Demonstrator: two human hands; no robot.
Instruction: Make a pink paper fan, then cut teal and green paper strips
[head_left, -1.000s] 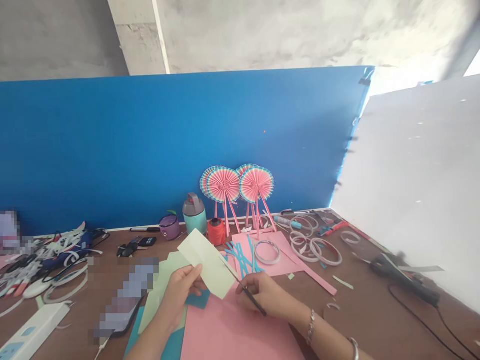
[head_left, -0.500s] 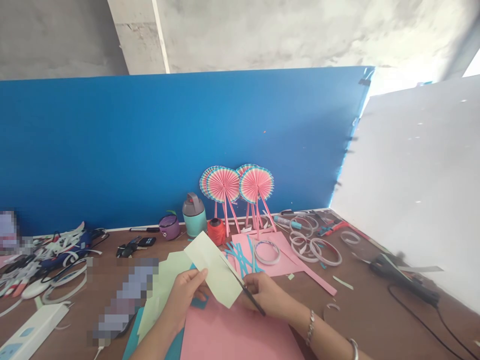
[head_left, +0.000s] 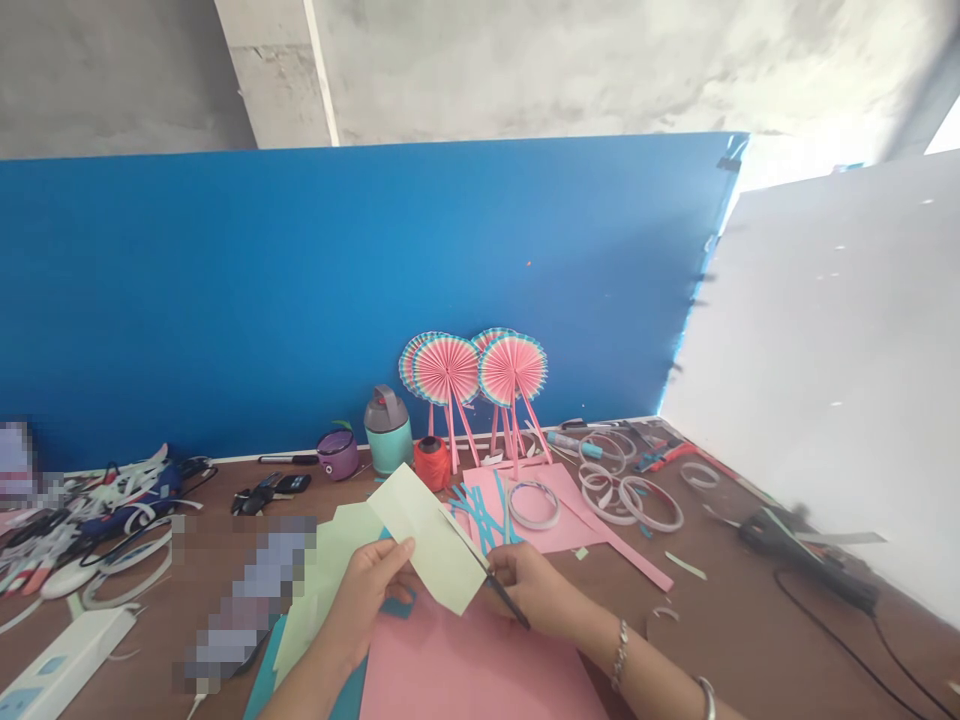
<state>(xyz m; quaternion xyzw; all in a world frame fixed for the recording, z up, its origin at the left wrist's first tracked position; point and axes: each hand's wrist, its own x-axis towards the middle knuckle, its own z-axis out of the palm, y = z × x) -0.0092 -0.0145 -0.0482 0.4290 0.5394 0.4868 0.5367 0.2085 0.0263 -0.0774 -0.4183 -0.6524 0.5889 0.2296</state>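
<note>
My left hand [head_left: 366, 592] pinches a folded pale green paper strip [head_left: 420, 540] and holds it up above the table. My right hand [head_left: 531, 590] is closed on a pair of slim dark scissors [head_left: 504, 598], and their blades lie along the strip's right edge. The finger loops are hidden inside that hand. Beneath both hands lies a pink card sheet [head_left: 472, 665], with pale green paper sheets [head_left: 322, 580] and teal paper [head_left: 266, 650] to its left.
Pink-and-teal paper fans [head_left: 446, 370] on sticks lean against a blue board [head_left: 337, 290]. Around them are a water bottle [head_left: 388, 432], an orange thread spool [head_left: 432, 464], tape rolls [head_left: 630, 498] and pink card with blue strips [head_left: 540, 515]. A glue gun [head_left: 806, 560] lies right; a power strip [head_left: 67, 665] lies left.
The pale green strip has shifted slightly right and turned a little. The scissors now lie closer along its right edge, and both hands have moved only slightly.
</note>
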